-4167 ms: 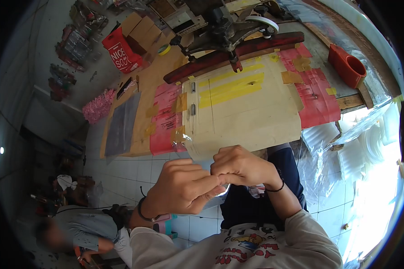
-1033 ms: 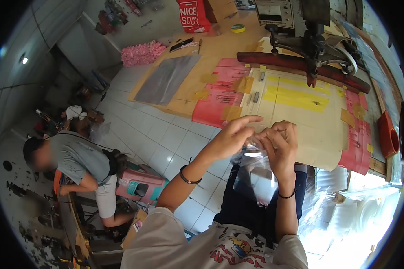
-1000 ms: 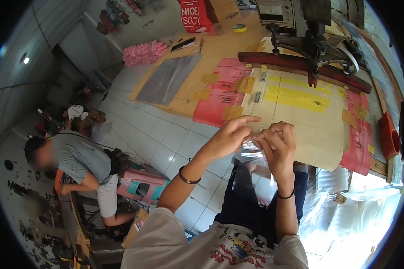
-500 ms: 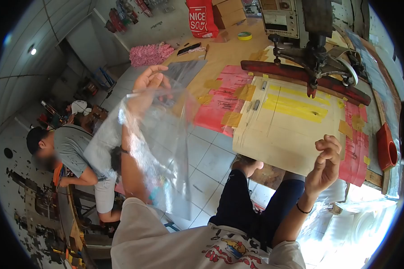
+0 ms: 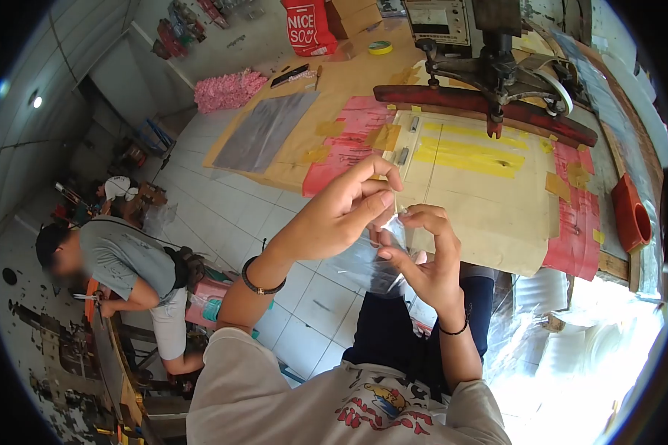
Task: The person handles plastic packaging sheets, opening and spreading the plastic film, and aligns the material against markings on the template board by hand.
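Note:
My left hand (image 5: 338, 215) and my right hand (image 5: 430, 259) are close together in front of my body, above my lap. A thin clear plastic sheet (image 5: 371, 263) hangs between and below them. Both hands have thumb and fingers pinched at its upper edge, though the fingers partly hide the exact grip. Just beyond the hands lies a cream board (image 5: 475, 215) with yellow tape strips (image 5: 471, 157) and small metal pieces. Over its far side stands a press with a long dark red bar (image 5: 453, 101).
Grey sheets (image 5: 267, 132) lie on the wooden table (image 5: 334, 85), left of the red taped area. A red holder (image 5: 632, 215) sits at the right edge. A co-worker (image 5: 122, 256) bends over a bench at the left. A red bag (image 5: 308, 28) stands at the back.
My left hand has come down and to the right with the plastic sheet. My right hand has moved left to meet it at the sheet's edge. The grey sheets are now uncovered.

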Demonstrator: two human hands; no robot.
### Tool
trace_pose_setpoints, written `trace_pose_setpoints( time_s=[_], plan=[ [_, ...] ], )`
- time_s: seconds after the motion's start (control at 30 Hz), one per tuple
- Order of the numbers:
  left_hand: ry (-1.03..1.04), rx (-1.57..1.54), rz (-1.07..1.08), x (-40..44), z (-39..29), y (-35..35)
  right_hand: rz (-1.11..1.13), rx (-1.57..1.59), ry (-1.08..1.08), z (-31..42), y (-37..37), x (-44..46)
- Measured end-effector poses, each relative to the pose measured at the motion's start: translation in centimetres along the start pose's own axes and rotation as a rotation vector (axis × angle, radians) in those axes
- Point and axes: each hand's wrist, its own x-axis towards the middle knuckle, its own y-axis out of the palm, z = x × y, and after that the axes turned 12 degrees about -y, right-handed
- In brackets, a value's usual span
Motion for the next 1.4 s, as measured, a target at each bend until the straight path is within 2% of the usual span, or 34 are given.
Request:
trace_pose_setpoints(
  time_s=[0.07,0.1,0.2,0.33,0.47,0.63,0.83,0.9,1.2,1.3,1.33,1.4],
  plan=[
    [-0.017,-0.024,0.014,0.1,0.3,-0.2,0.019,0.022,0.014,0.2,-0.2,0.1],
    [-0.050,-0.042,-0.026,0.1,0.3,0.0,0.109,0.015,0.047,0.6,-0.5,0.5],
    [-0.022,-0.051,-0.087,0.9,1.3,-0.9,0.273,0.039,-0.010,0.8,-0.6,0.8],
    [0.015,-0.014,-0.182,1.4,1.8,-1.5,0.373,0.013,0.073,-0.1,-0.6,-0.2],
    [0.041,-0.042,-0.315,1.5,1.9,-2.8,0.359,0.043,0.064,-0.4,-0.8,0.4],
    [0.072,-0.103,-0.339,1.7,2.5,-3.2,0.352,0.010,0.117,-0.6,-0.8,0.4],
    [0.065,0.087,-0.411,1.0,2.6,-4.2,0.109,-0.196,0.031,-1.3,0.3,-0.2],
    [0.090,0.144,-0.422,0.6,2.6,-5.3,0.096,-0.234,0.011,-1.1,-0.1,0.0],
    [0.047,-0.009,-0.525,-0.3,3.1,-7.1,-0.021,-0.277,-0.111,-2.0,-1.4,0.1],
    [0.132,0.001,-0.885,-1.4,3.6,-10.8,-0.339,-0.276,-0.040,-2.9,-4.2,-0.9],
    [0.156,-0.037,-0.914,-2.6,4.0,-12.4,-0.488,-0.260,-0.034,-3.7,-6.0,-0.9],
    [0.211,-0.108,-0.967,-4.4,3.8,-14.5,-0.501,-0.332,0.035,-2.9,-9.2,-0.6]
  ],
)
